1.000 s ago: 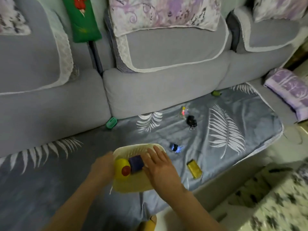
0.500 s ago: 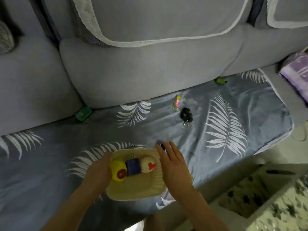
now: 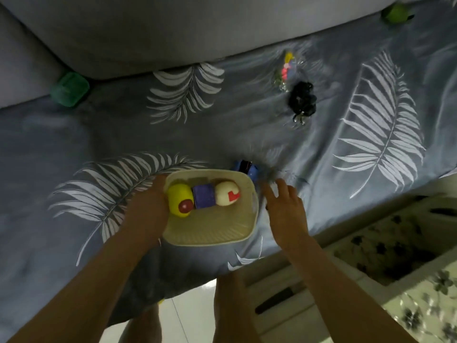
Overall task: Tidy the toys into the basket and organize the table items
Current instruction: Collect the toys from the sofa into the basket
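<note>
Cream plastic is what the left hand (image 3: 148, 209) holds: it grips the left side of the basket (image 3: 210, 240), which sits on the leafy grey sofa cover (image 3: 371, 134). Inside the basket, in a row at the back, lie a yellow toy (image 3: 179, 199), a purple block (image 3: 204, 198) and a white ball (image 3: 227, 194) with a red mark.

The right hand (image 3: 284, 206) is just to the right of the basket. It holds nothing, and its fingers are spread and loose.

The next toy to pick up is probably the little blue toy (image 3: 247, 168). It sits right by the basket's far right corner, a bit ahead and to the left of the right hand, so that hand is much nearer.

Farther behind the basket lie a black toy (image 3: 302, 100) and a small colourful toy (image 3: 286, 68). A green toy (image 3: 70, 89) is off to the back left.
</note>
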Demonstrator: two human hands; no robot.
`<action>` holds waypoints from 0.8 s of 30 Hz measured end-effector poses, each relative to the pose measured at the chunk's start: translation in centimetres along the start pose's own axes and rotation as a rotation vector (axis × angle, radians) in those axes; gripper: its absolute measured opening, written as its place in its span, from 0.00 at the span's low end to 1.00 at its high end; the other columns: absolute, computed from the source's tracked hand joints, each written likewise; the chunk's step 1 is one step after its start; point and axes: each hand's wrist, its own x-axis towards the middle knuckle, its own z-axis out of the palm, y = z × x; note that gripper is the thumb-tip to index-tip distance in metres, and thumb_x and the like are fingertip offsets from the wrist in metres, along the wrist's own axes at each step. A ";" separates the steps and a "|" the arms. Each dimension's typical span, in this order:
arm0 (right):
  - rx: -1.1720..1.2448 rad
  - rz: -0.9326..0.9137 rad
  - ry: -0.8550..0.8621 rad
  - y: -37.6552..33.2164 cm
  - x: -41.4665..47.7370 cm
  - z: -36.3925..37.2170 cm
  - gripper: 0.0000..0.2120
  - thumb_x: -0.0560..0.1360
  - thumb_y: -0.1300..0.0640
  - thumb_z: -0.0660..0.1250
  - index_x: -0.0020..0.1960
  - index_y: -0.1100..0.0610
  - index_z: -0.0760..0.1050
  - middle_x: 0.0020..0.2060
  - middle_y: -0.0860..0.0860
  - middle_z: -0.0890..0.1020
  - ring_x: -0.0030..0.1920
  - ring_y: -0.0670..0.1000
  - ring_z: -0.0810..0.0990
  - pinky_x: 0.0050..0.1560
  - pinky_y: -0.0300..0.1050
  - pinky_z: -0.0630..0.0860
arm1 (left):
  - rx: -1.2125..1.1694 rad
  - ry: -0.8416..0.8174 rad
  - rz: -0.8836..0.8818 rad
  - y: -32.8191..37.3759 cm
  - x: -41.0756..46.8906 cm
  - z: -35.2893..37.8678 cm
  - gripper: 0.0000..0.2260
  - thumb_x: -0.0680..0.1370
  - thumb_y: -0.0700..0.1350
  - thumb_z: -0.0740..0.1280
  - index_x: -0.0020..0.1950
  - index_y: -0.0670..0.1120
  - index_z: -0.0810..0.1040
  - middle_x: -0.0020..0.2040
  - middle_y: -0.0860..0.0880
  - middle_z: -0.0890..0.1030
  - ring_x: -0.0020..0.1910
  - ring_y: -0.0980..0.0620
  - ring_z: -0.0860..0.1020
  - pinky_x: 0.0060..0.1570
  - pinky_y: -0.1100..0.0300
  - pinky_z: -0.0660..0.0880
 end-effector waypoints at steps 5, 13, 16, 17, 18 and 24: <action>-0.106 0.109 -0.075 0.2 -0.2 3.4 0.32 0.71 0.59 0.73 0.70 0.55 0.61 0.65 0.62 0.69 0.55 0.63 0.75 0.45 0.56 0.81 | -0.061 -0.018 0.052 -1.2 1.4 2.0 0.18 0.79 0.46 0.61 0.68 0.46 0.67 0.55 0.43 0.79 0.50 0.43 0.77 0.51 0.51 0.73; -0.063 0.131 0.041 -0.2 1.2 2.5 0.24 0.69 0.65 0.73 0.61 0.60 0.68 0.56 0.62 0.72 0.53 0.62 0.74 0.49 0.54 0.78 | -0.052 -0.047 0.003 -1.2 1.4 2.6 0.15 0.81 0.45 0.54 0.67 0.44 0.64 0.43 0.48 0.72 0.40 0.51 0.71 0.43 0.56 0.66; 0.065 0.062 0.261 -0.5 1.9 -1.7 0.23 0.64 0.70 0.75 0.56 0.62 0.74 0.58 0.64 0.73 0.55 0.63 0.73 0.54 0.53 0.75 | -0.070 -0.041 0.010 -1.4 1.2 2.4 0.16 0.81 0.45 0.54 0.68 0.43 0.64 0.45 0.45 0.75 0.41 0.50 0.72 0.43 0.56 0.68; 0.104 0.029 0.344 -1.1 1.8 -3.4 0.21 0.66 0.68 0.75 0.57 0.62 0.75 0.60 0.63 0.73 0.57 0.63 0.72 0.55 0.51 0.75 | -0.079 -0.035 0.006 -1.6 1.2 2.4 0.16 0.81 0.46 0.55 0.68 0.44 0.65 0.47 0.44 0.77 0.41 0.50 0.72 0.44 0.56 0.69; 0.140 -0.009 0.408 -1.8 1.6 -5.2 0.19 0.68 0.65 0.74 0.57 0.61 0.76 0.62 0.62 0.73 0.59 0.63 0.71 0.55 0.49 0.75 | -0.081 -0.028 0.007 -1.7 1.3 2.3 0.16 0.81 0.46 0.55 0.68 0.44 0.65 0.49 0.42 0.78 0.42 0.49 0.73 0.45 0.55 0.69; 0.251 -0.389 0.569 -7.4 0.0 -9.0 0.11 0.70 0.54 0.74 0.50 0.57 0.80 0.52 0.56 0.81 0.55 0.54 0.68 0.53 0.47 0.75 | -0.061 0.023 -0.061 -1.7 1.2 1.1 0.18 0.80 0.43 0.58 0.69 0.40 0.63 0.55 0.36 0.78 0.54 0.36 0.77 0.53 0.46 0.72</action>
